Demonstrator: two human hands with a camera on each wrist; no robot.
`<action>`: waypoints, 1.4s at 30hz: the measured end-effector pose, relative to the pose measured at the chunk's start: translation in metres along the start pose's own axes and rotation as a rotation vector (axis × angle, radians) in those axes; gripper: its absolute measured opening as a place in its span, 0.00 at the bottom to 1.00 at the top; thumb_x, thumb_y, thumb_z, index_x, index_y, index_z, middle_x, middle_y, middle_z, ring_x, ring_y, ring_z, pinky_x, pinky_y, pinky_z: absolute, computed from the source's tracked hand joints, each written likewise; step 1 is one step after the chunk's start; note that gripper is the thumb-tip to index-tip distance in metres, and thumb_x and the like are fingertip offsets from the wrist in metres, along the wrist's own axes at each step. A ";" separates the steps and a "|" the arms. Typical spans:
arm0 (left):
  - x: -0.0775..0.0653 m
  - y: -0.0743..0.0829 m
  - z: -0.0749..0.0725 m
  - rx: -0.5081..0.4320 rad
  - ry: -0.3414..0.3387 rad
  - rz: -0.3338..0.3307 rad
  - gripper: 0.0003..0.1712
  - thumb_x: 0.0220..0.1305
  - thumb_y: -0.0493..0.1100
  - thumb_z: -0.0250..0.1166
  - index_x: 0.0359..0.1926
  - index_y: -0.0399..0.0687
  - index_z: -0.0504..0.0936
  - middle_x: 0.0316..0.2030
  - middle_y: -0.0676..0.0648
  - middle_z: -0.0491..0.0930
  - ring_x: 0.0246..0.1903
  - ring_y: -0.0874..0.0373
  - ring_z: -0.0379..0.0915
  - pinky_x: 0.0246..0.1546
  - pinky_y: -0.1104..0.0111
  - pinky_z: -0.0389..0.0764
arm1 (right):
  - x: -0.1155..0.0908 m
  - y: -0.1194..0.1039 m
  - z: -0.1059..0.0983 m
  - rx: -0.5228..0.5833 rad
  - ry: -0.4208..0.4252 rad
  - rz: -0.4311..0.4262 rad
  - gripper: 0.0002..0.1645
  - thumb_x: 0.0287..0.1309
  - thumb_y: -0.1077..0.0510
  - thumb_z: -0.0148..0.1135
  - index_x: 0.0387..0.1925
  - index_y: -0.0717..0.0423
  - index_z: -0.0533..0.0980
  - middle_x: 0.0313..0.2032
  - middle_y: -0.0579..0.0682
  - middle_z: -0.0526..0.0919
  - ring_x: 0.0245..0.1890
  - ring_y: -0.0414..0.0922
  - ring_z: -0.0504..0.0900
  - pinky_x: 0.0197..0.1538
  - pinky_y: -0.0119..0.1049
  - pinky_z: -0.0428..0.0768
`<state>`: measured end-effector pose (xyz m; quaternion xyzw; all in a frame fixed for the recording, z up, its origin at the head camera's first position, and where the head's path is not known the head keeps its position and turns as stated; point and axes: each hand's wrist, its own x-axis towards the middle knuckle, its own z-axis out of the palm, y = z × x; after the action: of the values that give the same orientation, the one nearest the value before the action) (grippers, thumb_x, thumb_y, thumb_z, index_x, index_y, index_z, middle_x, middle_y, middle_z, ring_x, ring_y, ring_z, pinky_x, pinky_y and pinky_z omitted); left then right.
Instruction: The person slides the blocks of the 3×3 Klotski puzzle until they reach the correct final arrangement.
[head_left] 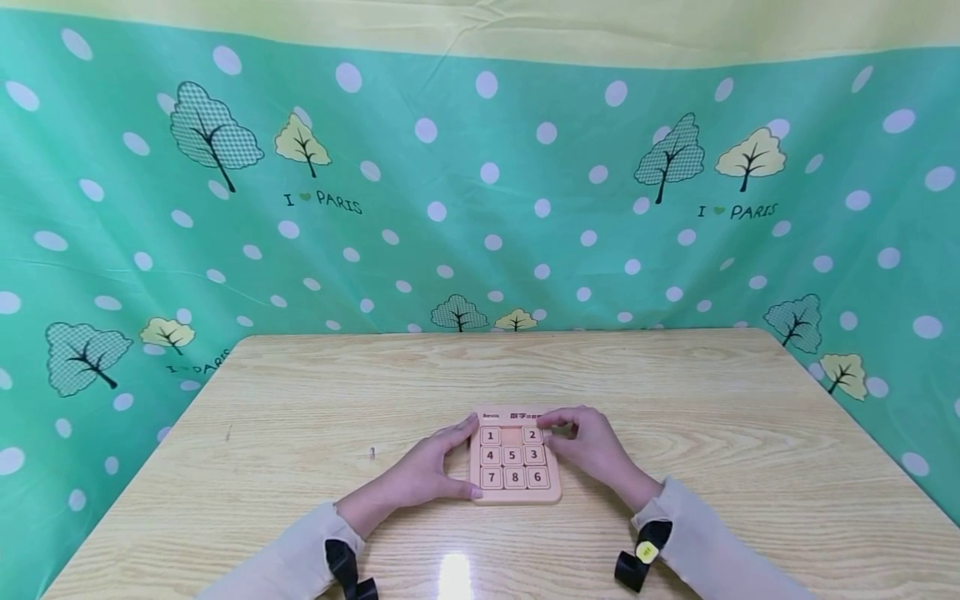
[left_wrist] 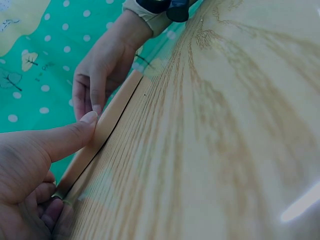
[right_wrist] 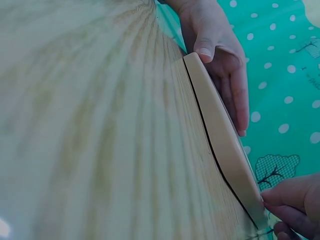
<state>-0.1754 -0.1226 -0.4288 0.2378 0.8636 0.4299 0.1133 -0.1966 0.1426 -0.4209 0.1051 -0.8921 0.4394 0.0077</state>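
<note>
A pink sliding number puzzle (head_left: 517,497) lies flat on the wooden table. Its tiles read 1, a bare slot, 2 in the top row, then 4, 5, 3, and 7, 8, 6. My left hand (head_left: 426,471) holds the left side, thumb (left_wrist: 75,132) at the near corner and fingers reaching to the far corner. At the upper right, my right hand (head_left: 592,442) has its bent index finger and thumb at the tile 2 (head_left: 532,435), overlapping the frame's edge. The right wrist view shows the puzzle's near side (right_wrist: 220,130) between both hands.
The wooden table (head_left: 337,375) extends around the puzzle. A tiny object (head_left: 371,453) lies left of it. A green dotted curtain (head_left: 480,192) hangs behind the table and along its sides. Black straps (head_left: 341,560) circle both wrists.
</note>
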 end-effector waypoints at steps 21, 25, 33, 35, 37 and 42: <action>0.001 0.001 -0.002 -0.011 -0.004 -0.002 0.58 0.44 0.53 0.76 0.71 0.42 0.55 0.72 0.46 0.51 0.70 0.47 0.46 0.70 0.52 0.48 | 0.004 -0.004 0.009 0.027 -0.034 -0.086 0.12 0.49 0.68 0.66 0.37 0.55 0.84 0.39 0.49 0.86 0.39 0.43 0.79 0.42 0.32 0.78; 0.000 0.002 -0.002 -0.008 -0.004 -0.006 0.58 0.44 0.54 0.76 0.71 0.43 0.55 0.72 0.47 0.51 0.70 0.47 0.46 0.70 0.52 0.48 | 0.006 -0.008 0.012 0.049 -0.046 -0.069 0.13 0.48 0.68 0.67 0.38 0.55 0.84 0.39 0.49 0.86 0.37 0.41 0.79 0.41 0.30 0.78; 0.000 0.001 -0.001 0.001 -0.006 -0.003 0.57 0.44 0.54 0.75 0.71 0.44 0.55 0.72 0.47 0.51 0.70 0.47 0.46 0.70 0.52 0.48 | 0.006 -0.012 0.017 0.069 -0.057 -0.063 0.13 0.48 0.68 0.67 0.38 0.55 0.84 0.39 0.50 0.85 0.35 0.40 0.79 0.38 0.28 0.78; 0.000 0.001 -0.001 0.003 -0.007 -0.002 0.57 0.44 0.54 0.75 0.71 0.44 0.55 0.72 0.48 0.51 0.70 0.47 0.46 0.70 0.52 0.48 | 0.006 -0.013 0.018 0.071 -0.054 -0.064 0.13 0.48 0.68 0.67 0.38 0.55 0.84 0.39 0.50 0.85 0.36 0.40 0.79 0.38 0.28 0.78; 0.000 0.001 -0.001 0.005 -0.007 -0.001 0.58 0.44 0.54 0.75 0.71 0.44 0.55 0.72 0.47 0.51 0.70 0.47 0.46 0.70 0.52 0.48 | 0.006 -0.013 0.020 0.073 -0.050 -0.068 0.13 0.48 0.68 0.67 0.38 0.55 0.84 0.39 0.50 0.85 0.36 0.40 0.80 0.38 0.28 0.79; 0.000 0.000 -0.001 0.006 -0.005 0.000 0.58 0.43 0.54 0.75 0.71 0.43 0.55 0.72 0.47 0.51 0.70 0.47 0.46 0.70 0.51 0.48 | 0.007 -0.012 0.022 0.068 -0.043 -0.076 0.12 0.48 0.68 0.67 0.37 0.55 0.84 0.39 0.49 0.85 0.35 0.40 0.80 0.37 0.28 0.78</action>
<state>-0.1756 -0.1232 -0.4278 0.2394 0.8646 0.4266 0.1147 -0.1995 0.1174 -0.4243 0.1485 -0.8720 0.4664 0.0018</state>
